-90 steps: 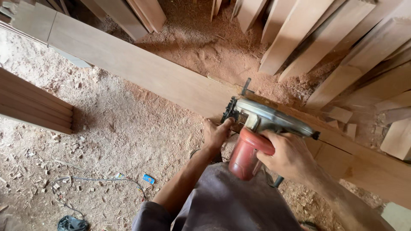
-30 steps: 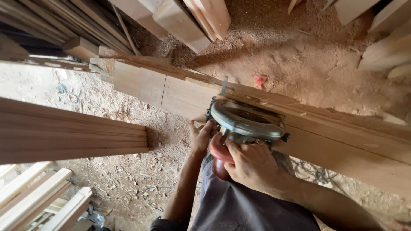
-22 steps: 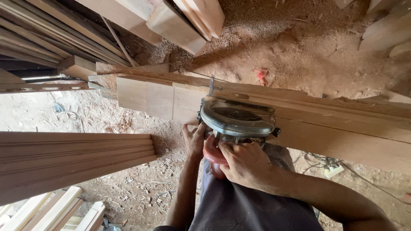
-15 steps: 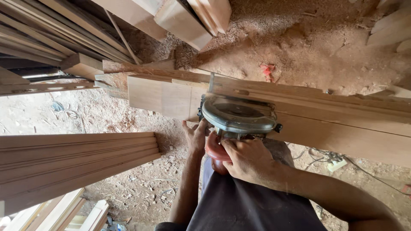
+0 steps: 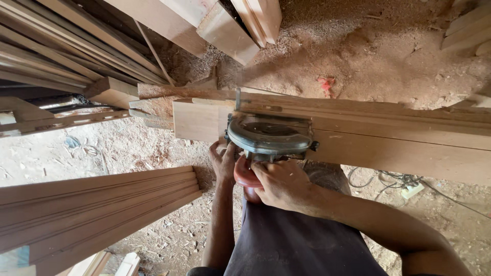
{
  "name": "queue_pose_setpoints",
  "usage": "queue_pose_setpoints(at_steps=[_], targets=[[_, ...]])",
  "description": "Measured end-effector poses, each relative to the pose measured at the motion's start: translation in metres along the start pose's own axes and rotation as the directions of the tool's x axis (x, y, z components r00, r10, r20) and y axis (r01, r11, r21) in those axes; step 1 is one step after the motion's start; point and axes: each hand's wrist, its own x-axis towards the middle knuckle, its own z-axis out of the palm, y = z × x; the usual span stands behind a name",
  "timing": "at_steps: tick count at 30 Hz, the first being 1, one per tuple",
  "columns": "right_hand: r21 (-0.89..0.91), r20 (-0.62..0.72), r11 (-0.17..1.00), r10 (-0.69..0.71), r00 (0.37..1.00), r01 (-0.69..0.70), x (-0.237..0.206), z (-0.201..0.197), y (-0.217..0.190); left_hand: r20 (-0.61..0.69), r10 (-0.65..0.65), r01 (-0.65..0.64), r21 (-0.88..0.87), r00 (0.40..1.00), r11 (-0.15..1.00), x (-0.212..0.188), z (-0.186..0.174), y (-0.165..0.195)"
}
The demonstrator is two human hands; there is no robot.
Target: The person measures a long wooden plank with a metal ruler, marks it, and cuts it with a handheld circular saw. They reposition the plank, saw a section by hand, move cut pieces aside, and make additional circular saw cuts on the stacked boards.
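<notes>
A hand-held circular saw [image 5: 269, 137] with a grey metal guard and a red handle [image 5: 244, 176] rests on a long wooden plank [image 5: 388, 138] that runs across the view. My right hand [image 5: 280, 183] is closed over the red handle from the right. My left hand [image 5: 223, 161] presses against the plank's near face right beside the saw's left edge, fingers curled up onto the wood. The saw sits near the plank's left end [image 5: 190, 120].
Moulded wooden boards [image 5: 92, 209] are stacked at the lower left. More planks [image 5: 225, 30] lean at the top, and a rack of timber [image 5: 61, 66] fills the upper left. A white socket with cables [image 5: 412, 190] lies on the sawdust floor at right.
The saw and both hands have travelled left along the plank toward its end. My view has shifted with them, bringing the stacked moulded boards into sight.
</notes>
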Motion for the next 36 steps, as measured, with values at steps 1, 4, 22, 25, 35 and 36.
queue_pose_setpoints(at_steps=[1,4,22,25,35,36], targets=[[0.002,-0.001,1.0,-0.001,1.0,0.001,0.004,0.002,-0.003,-0.025,0.022,-0.02,0.089,0.999,0.996,0.004,-0.005,0.002],[0.028,0.032,1.0,-0.003,0.999,0.002,0.019,0.008,-0.012,0.02,0.131,-0.13,0.318,0.991,0.939,0.015,-0.022,0.012],[0.097,0.063,0.995,0.033,0.997,-0.039,0.066,0.019,-0.048,0.082,-0.064,0.067,-0.03,0.995,0.997,0.062,-0.073,0.005],[0.071,0.105,0.997,0.009,0.994,-0.016,0.075,0.023,-0.05,0.265,0.49,-0.555,0.482,0.83,0.678,0.073,-0.091,-0.004],[0.266,0.105,0.961,-0.111,0.988,0.079,0.128,0.061,-0.06,0.292,0.303,-0.407,0.419,0.907,0.812,0.122,-0.128,0.023],[0.262,0.092,0.959,-0.133,0.987,0.105,0.129,0.06,-0.061,0.25,0.267,-0.348,0.384,0.931,0.855,0.118,-0.13,0.033]])
